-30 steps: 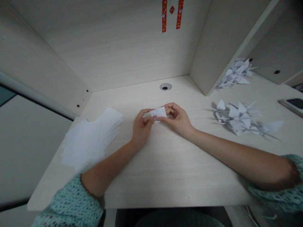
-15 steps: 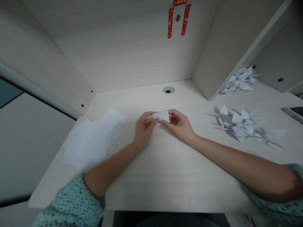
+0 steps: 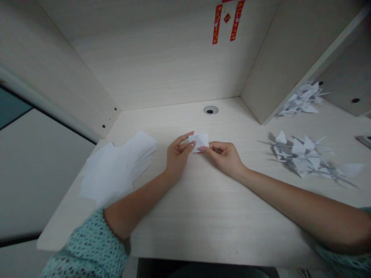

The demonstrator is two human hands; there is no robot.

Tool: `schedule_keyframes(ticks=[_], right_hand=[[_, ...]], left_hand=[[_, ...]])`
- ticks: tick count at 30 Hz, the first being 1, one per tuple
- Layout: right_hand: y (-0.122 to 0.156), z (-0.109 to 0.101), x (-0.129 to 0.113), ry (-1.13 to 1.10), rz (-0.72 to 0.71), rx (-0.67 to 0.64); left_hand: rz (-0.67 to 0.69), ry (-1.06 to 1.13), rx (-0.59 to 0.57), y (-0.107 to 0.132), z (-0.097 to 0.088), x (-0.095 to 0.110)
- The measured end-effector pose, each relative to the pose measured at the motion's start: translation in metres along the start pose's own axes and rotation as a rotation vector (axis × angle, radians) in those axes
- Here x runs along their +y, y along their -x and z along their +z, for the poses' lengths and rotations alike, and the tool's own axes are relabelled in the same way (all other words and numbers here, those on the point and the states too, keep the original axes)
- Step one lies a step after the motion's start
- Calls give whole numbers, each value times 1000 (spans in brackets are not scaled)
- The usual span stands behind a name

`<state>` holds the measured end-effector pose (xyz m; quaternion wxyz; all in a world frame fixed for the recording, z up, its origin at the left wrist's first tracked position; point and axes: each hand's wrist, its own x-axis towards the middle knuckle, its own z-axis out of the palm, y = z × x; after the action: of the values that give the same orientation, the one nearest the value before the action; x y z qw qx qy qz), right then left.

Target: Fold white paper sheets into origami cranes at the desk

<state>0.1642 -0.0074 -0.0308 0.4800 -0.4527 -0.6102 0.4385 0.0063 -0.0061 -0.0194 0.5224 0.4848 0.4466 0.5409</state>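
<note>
A small folded piece of white paper (image 3: 199,141) sits between my two hands, just above the desk. My left hand (image 3: 178,154) pinches its left edge between thumb and fingers. My right hand (image 3: 223,156) holds its lower right corner with the fingertips. To the left of my left hand lies a loose pile of white paper sheets (image 3: 114,166), not touching the hand. Both forearms rest on the pale wood-grain desk (image 3: 185,231).
Two heaps of folded white paper cranes lie to the right, one nearby (image 3: 304,156) and one farther back by a panel (image 3: 303,101). A phone (image 3: 364,141) sits at the right edge. The back panel has a red hanging ornament (image 3: 227,19); the desk has a cable grommet (image 3: 210,110).
My right hand has drawn slightly right and its fingers have lowered to the paper's corner. My left fingers have opened a little. The whole view has shifted, with the scene sitting farther right.
</note>
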Motion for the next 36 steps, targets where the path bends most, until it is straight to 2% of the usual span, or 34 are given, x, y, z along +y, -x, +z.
schedule_keyframes(ticks=[5,12,17,23,36], right_hand=[[0,-2,2,5,-40,-26],[1,-5,3,103,-65,5],[3,-3,1,164,-110,13],[-1,1,1,-22,-16,20],[-8,2,0,-276,58,15]], left_hand=[[1,22,20,0,1,1],[47,-60,-24,1,-1,4],[12,-77,8,-2,-2,2],[26,-15,27,-3,-1,3],[79,-47,51,-7,-7,-6]])
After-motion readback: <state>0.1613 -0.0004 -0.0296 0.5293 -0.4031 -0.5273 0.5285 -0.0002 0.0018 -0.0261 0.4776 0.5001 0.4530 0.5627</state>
